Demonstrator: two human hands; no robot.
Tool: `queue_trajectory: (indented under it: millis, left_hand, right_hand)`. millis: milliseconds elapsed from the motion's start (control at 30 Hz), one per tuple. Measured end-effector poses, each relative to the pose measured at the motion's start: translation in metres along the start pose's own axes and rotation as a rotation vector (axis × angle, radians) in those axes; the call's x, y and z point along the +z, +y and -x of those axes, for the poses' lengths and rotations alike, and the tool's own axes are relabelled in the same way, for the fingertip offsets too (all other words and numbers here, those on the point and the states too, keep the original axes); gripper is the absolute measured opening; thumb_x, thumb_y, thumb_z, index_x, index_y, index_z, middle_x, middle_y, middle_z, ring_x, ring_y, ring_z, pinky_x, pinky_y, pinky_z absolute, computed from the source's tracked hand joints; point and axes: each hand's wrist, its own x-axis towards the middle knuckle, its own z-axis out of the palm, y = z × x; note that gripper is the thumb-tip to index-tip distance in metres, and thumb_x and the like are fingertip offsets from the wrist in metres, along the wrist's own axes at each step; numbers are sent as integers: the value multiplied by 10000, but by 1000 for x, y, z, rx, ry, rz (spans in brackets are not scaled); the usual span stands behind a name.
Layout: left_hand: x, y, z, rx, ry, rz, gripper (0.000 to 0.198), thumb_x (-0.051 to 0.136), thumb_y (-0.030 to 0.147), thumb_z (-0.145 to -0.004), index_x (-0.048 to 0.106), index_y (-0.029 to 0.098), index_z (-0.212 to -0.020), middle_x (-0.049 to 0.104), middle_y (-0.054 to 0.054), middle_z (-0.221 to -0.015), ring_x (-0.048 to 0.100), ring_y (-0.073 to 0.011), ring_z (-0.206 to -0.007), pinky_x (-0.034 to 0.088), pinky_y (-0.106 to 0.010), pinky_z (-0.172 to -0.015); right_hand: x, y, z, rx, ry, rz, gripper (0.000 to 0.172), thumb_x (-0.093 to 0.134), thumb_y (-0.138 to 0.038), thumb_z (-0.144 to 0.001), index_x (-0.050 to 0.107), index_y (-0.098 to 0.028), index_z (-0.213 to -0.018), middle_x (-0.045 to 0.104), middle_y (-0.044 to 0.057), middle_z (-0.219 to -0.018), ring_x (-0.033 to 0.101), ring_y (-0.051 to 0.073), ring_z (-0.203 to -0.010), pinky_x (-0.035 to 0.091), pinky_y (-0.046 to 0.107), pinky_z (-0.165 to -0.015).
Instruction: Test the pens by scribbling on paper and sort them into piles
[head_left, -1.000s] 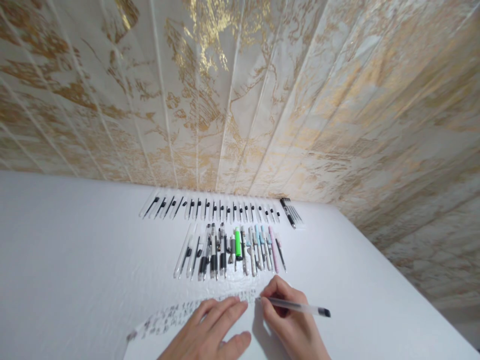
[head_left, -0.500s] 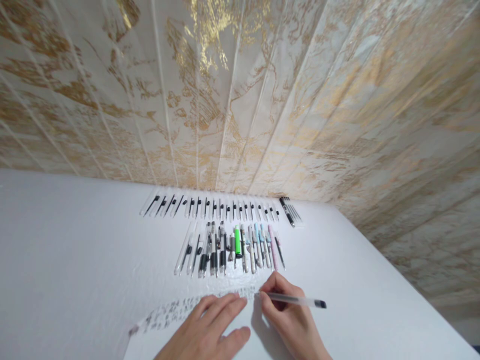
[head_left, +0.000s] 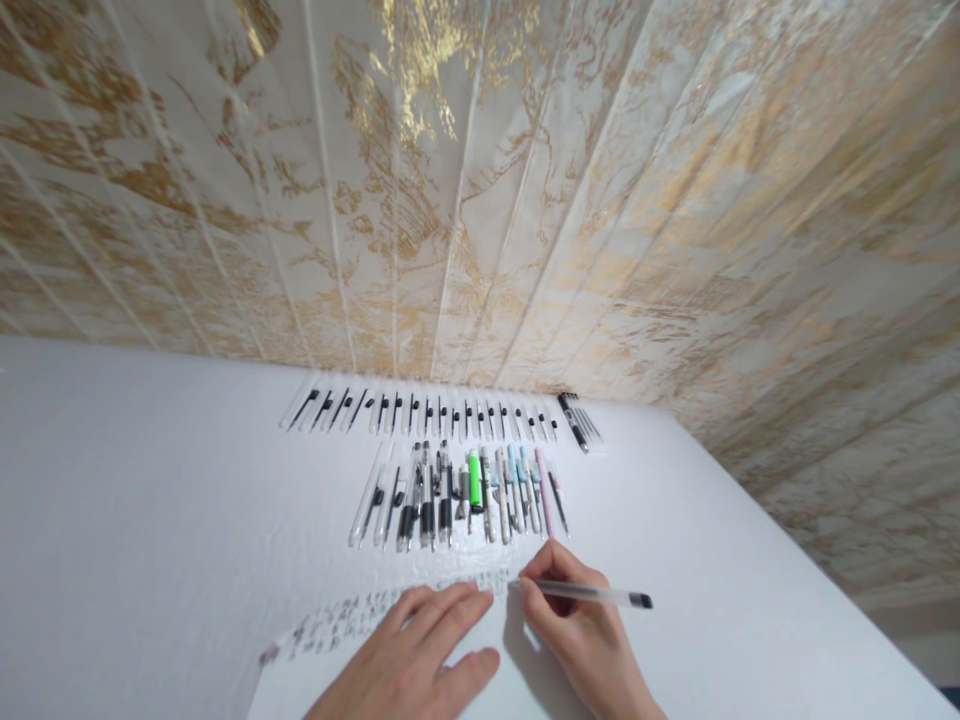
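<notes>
My right hand (head_left: pixel 577 630) grips a clear-barrelled pen (head_left: pixel 596 592) with a dark end. The pen's tip meets a sheet of white paper (head_left: pixel 289 690) at the right end of the handwriting. Dark handwritten lines (head_left: pixel 341 622) run along the top of the sheet, partly covered by my left hand (head_left: pixel 416 650). That hand lies flat on the paper, fingers spread and nothing in them. Just beyond the hands is a row of pens, among them a bright green one (head_left: pixel 474 478), a pink one (head_left: pixel 543 490) and several with black grips (head_left: pixel 427 515).
Further back, a long row of clear pen parts with black caps (head_left: pixel 428 415) lies by the curtain (head_left: pixel 420 230). A black pen (head_left: pixel 573 424) lies beside a pack of thin refills (head_left: pixel 589 420) at its right end. The white table (head_left: pixel 150 500) ends in a slanting right edge.
The view has shifted very slightly. Both hands stay nearly in place, the pen still held at the end of the written line.
</notes>
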Motion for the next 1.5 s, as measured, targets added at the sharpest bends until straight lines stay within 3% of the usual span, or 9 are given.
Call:
queue_trajectory:
  millis: [367, 933, 1233, 1300, 1367, 1433, 1500]
  left_hand:
    - [-1, 0, 1, -21, 44, 123, 218, 506, 231, -926, 612, 217, -1116, 572, -131, -1342, 542, -300, -1191, 480, -412, -911]
    - [-2, 1, 0, -22, -23, 75, 218, 499, 197, -919, 607, 207, -1108, 566, -145, -1342, 531, -306, -1202, 487, -427, -895]
    - [-10, 1, -4, -28, 4, 215, 277, 494, 300, -929, 569, 215, -1181, 571, -155, -1333, 537, -325, -1189, 480, -436, -908]
    - [-17, 2, -8, -107, 44, 349, 354, 386, 278, -973, 471, 226, -1314, 617, -140, -1249, 588, -279, -1106, 493, -395, -879]
    - [-24, 3, -11, -281, 89, 537, 447, 279, 229, -999, 272, 244, -1446, 681, -75, -1006, 649, -191, -857, 512, -297, -749]
    - [-28, 3, -13, -446, 90, 684, 499, 267, 248, -1008, 114, 239, -1483, 614, 27, -723, 572, -133, -575, 452, -219, -563]
    - [-31, 2, -14, -524, 32, 748, 532, 332, 285, -1001, 97, 219, -1473, 511, 87, -599, 470, -115, -465, 363, -203, -481]
  right_hand:
    - [1, 1, 0, -5, 17, -1, 169, 567, -241, -789, 481, -194, -652, 428, -65, -548, 339, 98, -513, 264, 218, -478]
    - [1, 0, 2, -18, 29, 8, 164, 558, -219, -767, 463, -195, -636, 425, -62, -546, 335, 95, -519, 270, 216, -478]
    - [-1, -2, 1, 29, 54, -33, 179, 605, -243, -739, 495, -192, -607, 447, -57, -530, 362, 103, -510, 285, 223, -481]
    - [-4, -2, 1, 54, 98, -89, 196, 624, -279, -754, 517, -188, -617, 455, -53, -540, 375, 104, -515, 304, 225, -489]
    - [-7, -3, 1, 71, 110, -169, 206, 650, -343, -772, 569, -182, -669, 473, -50, -552, 398, 106, -503, 329, 225, -481]
    - [-11, -7, 2, 50, 70, -240, 232, 674, -404, -777, 637, -176, -754, 534, -29, -620, 442, 106, -492, 372, 230, -477]
    - [-15, -16, 5, -8, 12, -265, 258, 669, -432, -797, 682, -177, -830, 586, 6, -736, 499, 111, -518, 428, 245, -511]
